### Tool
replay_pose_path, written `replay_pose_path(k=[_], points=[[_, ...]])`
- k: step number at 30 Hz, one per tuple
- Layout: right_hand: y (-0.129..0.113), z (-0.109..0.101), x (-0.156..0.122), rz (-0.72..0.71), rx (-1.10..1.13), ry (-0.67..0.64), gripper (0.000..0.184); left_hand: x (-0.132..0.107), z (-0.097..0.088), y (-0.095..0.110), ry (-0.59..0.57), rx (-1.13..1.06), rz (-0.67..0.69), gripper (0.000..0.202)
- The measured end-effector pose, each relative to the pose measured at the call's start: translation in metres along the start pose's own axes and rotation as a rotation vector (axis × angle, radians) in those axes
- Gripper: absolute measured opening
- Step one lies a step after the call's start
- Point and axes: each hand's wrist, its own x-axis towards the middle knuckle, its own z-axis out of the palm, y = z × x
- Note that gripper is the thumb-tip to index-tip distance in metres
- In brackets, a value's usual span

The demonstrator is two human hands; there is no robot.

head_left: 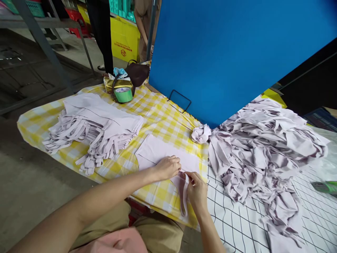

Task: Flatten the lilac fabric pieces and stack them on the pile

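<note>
A pale lilac fabric garment (163, 151) lies spread flat on the yellow checked tablecloth in front of me. My left hand (167, 168) rests on its near edge, fingers closed in a pinch on the cloth. Just to the right, my right hand (196, 189) pinches the same edge close to a strap (183, 196) that loops down toward me. The fingertips of both hands nearly meet, and the exact spot they grip is partly hidden. To the left sits a neat stack of similar garments (97, 117) with straps hanging off its near side.
A large heap of crumpled lilac garments (263, 151) covers the right side, on a white grid-patterned cloth (226, 211). A big blue panel (223, 52) rises behind, with a black wire bracket (181, 102). Green tape (123, 95) and a dark bag (138, 73) stand at the back.
</note>
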Motion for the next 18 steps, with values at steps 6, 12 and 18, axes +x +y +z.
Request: replay_pose_path(k=[6, 12, 18], points=[[0.002, 0.005, 0.011, -0.068, -0.077, 0.009, 0.029, 0.006, 0.004, -0.004, -0.008, -0.173, -0.109, 0.01], [0.003, 0.004, 0.015, -0.107, -0.116, -0.009, 0.029, 0.008, 0.002, -0.006, -0.032, -0.22, -0.121, 0.012], [0.005, 0.002, 0.017, -0.104, -0.141, -0.037, 0.028, 0.009, 0.002, -0.007, -0.052, -0.227, -0.119, 0.012]])
